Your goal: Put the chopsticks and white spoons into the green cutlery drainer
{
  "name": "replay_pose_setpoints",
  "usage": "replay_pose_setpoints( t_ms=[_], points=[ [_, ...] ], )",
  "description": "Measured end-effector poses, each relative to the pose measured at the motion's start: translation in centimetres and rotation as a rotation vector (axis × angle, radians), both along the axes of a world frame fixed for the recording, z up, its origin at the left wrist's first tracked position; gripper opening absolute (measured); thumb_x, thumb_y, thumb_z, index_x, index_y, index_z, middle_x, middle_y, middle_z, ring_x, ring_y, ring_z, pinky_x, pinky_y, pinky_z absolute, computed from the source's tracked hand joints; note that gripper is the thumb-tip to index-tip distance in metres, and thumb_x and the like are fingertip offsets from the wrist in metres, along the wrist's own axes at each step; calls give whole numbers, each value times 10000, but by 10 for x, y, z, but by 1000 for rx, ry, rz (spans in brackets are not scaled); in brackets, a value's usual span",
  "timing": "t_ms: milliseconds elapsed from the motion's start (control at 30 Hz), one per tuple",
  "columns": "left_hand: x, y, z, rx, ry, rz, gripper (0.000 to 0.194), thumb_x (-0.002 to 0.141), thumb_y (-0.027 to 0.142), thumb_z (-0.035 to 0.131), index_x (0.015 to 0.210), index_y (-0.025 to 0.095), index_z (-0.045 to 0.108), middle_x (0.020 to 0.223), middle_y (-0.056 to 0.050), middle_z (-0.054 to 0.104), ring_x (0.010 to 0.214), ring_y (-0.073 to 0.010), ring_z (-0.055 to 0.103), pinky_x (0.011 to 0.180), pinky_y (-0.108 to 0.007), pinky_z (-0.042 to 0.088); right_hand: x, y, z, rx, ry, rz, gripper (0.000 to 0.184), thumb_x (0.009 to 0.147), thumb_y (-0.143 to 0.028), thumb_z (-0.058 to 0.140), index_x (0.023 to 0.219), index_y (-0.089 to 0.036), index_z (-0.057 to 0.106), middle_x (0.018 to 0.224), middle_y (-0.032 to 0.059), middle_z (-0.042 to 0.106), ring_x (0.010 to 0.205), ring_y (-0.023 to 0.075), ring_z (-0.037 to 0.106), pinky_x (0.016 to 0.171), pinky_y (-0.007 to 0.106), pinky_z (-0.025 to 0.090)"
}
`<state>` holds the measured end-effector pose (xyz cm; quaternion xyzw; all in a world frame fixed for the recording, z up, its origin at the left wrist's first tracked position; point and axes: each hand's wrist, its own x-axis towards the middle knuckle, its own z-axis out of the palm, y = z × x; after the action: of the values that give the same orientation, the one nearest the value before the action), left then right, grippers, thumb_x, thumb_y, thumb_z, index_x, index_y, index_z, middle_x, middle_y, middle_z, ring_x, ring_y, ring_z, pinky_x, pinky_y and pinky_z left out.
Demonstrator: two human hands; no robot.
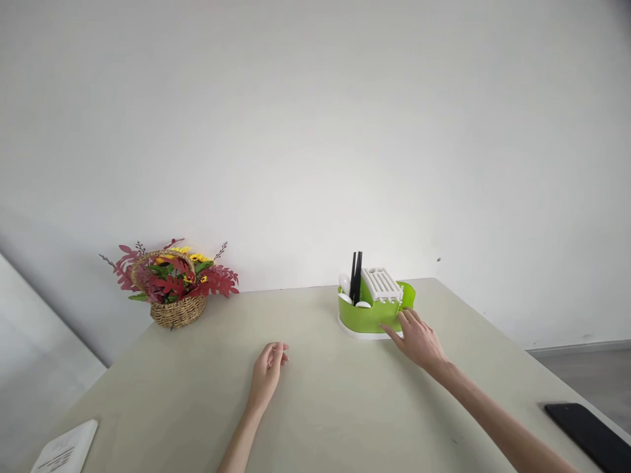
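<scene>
A smooth green plastic utensil caddy (367, 320), rounded at its ends, sits on one white base tray (351, 330). One white slotted rack (382, 284) of straight parallel slats tops it, with small hooks along the front edge. Slim black chopsticks (355, 279) stand in the caddy — too bunched to count — beside three glossy white rounded pieces that look like spoons (344, 283).

The right hand (396, 325) is at the caddy's right front, thumb spread wide from the fingers; the caddy lies just beyond it, and whether the fingertips press on it I cannot tell. The left hand (284, 353), in front and to the left of the caddy, is loosely curled and narrow; I cannot tell whether thumb and fingers meet.

Well left of the caddy, one woven wicker basket (178, 311) carries dark red leaves (223, 280) and yellow flowers (198, 257). One flat black phone (589, 433) lies on the matte counter (335, 407), right of the caddy and nearer.
</scene>
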<state>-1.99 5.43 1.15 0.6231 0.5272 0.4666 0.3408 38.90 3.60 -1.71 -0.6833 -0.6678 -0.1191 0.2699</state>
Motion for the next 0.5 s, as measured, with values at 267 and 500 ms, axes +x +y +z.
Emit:
replay_pose_setpoints(
  t_ms=[267,500],
  points=[
    [-16,10,-10,-14,-27,-39,521,910,703,506,893,209,675,797,-53,707,771,-220,667,769,-320,524,60,-1,-4,-53,27,-8,423,985,-646,430,928,-241,537,1109,159,680,1154,345,640,715,411,571],
    [-24,15,-16,-2,-39,-71,487,941,661,500,894,208,675,842,-65,715,772,-211,661,764,-315,529,98,1,-6,5,72,-30,499,897,-742,522,832,-249,561,982,128,699,1064,349,686,801,454,579]
  ],
)
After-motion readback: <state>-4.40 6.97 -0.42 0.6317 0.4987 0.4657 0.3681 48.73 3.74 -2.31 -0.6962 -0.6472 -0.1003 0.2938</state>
